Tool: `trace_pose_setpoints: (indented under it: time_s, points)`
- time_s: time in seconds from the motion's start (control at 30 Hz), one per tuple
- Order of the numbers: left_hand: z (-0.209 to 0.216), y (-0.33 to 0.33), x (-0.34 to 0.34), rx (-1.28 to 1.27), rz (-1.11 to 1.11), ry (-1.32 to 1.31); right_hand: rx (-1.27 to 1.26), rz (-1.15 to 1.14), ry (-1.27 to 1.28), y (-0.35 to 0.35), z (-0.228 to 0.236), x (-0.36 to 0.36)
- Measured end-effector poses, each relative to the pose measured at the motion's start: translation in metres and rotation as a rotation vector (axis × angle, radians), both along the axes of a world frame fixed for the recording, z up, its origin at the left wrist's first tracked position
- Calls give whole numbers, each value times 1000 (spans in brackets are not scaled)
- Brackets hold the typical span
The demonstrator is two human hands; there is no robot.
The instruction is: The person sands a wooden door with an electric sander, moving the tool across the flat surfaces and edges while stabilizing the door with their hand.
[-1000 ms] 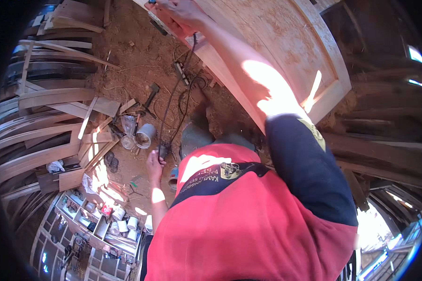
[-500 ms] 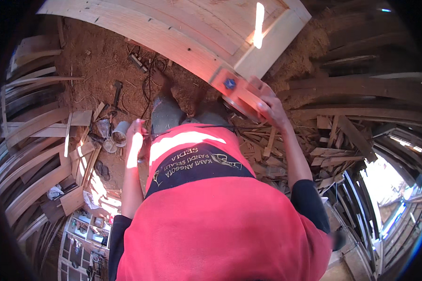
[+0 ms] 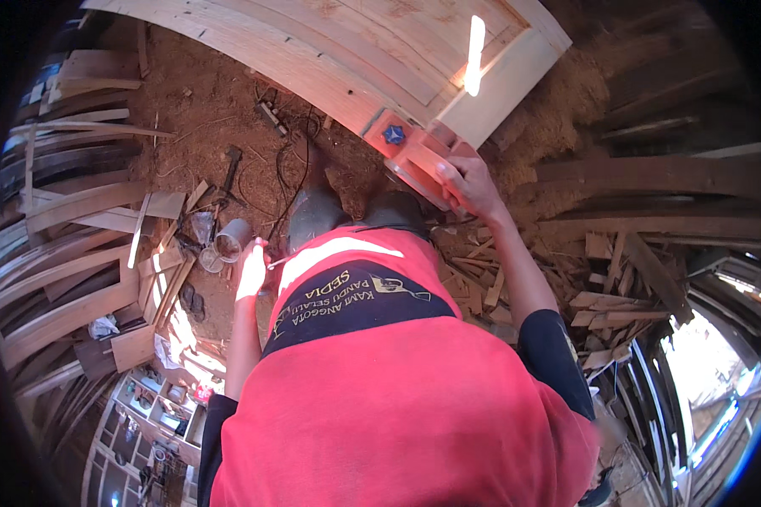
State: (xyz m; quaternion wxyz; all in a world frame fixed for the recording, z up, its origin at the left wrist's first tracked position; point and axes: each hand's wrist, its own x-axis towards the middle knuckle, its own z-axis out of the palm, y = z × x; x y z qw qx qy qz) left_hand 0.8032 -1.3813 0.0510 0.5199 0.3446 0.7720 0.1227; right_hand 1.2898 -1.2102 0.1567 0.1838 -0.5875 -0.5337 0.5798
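My right hand [image 3: 473, 188] is wrapped round the rear handle of a red power planer [image 3: 418, 160] with a blue knob on its front. The planer rests on the near edge of a pale wooden panel door [image 3: 313, 63], close to its right-hand corner. Beside my left thigh, my left hand [image 3: 254, 269] is closed, lit by sun. A dark power cord [image 3: 289, 209] runs from the ground up to its fingers and appears to be in them. The planer's underside is hidden.
Shavings cover the ground. On the left lie a hammer [image 3: 231, 169], a pale bucket [image 3: 232, 240] and stacked boards [image 3: 76, 296]. Offcuts [image 3: 617, 287] are heaped on the right, near long planks [image 3: 659, 177]. A compartmented wooden rack [image 3: 131, 439] stands at lower left.
The planer and my right hand have shifted slightly left and up along the door edge. My left hand sits a little lower. The whole view has swung slightly.
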Motion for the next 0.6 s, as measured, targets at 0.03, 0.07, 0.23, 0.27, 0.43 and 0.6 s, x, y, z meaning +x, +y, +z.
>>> trace_pose_setpoints:
  time_s: [0.03,0.07,0.23,0.27,0.43,0.6]
  points:
    - [-7,-11,-8,-29,99,-28,19,9,-1,11,1,-11]
    - [-3,-12,-6,-46,99,-7,32,14,-10,20,1,-20]
    - [-22,-51,-25,-89,202,-14,138,78,-67,67,-13,-64]
    - [-29,-59,-28,-116,271,-67,117,84,-54,75,-11,-74]
    - [-39,-76,-24,-140,319,-26,94,98,1,113,-19,-116]
    - [-50,-72,-8,-90,301,-44,183,94,-41,150,-22,-157]
